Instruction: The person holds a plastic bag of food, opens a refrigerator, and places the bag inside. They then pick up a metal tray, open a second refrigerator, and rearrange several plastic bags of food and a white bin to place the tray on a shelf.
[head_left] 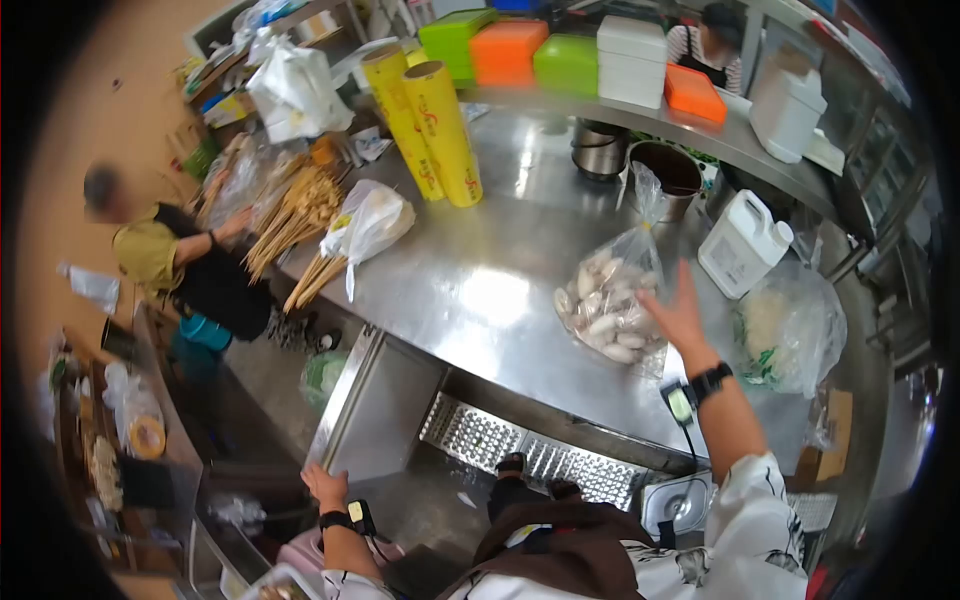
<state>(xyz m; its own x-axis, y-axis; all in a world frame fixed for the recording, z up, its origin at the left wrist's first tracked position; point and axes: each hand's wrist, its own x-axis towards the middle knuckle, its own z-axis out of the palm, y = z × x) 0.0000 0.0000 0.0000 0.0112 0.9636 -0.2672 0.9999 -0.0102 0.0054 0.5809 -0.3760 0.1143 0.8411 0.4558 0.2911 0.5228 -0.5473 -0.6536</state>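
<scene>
My right hand (678, 318) reaches over the steel counter with its fingers spread, thumb side against a knotted clear plastic bag (608, 305). Inside the bag are many pale, plump, elongated pieces that look like mushrooms. To the right of that hand stands a white plastic jug (742, 245) with a handle, and beyond it a clear bag (792, 325) with pale and green contents. My left hand (326, 487) is low at the left, fingers apart, just below the near end of a steel panel edge (340, 400). It holds nothing visible.
Two yellow film rolls (445, 135) stand on the counter (470, 240). Bundles of skewers (295, 210) lie at its left end, near another person (190, 250). Colored boxes (510, 52) line the shelf above; a second person (708, 45) is behind it. A perforated metal step (530, 455) lies below.
</scene>
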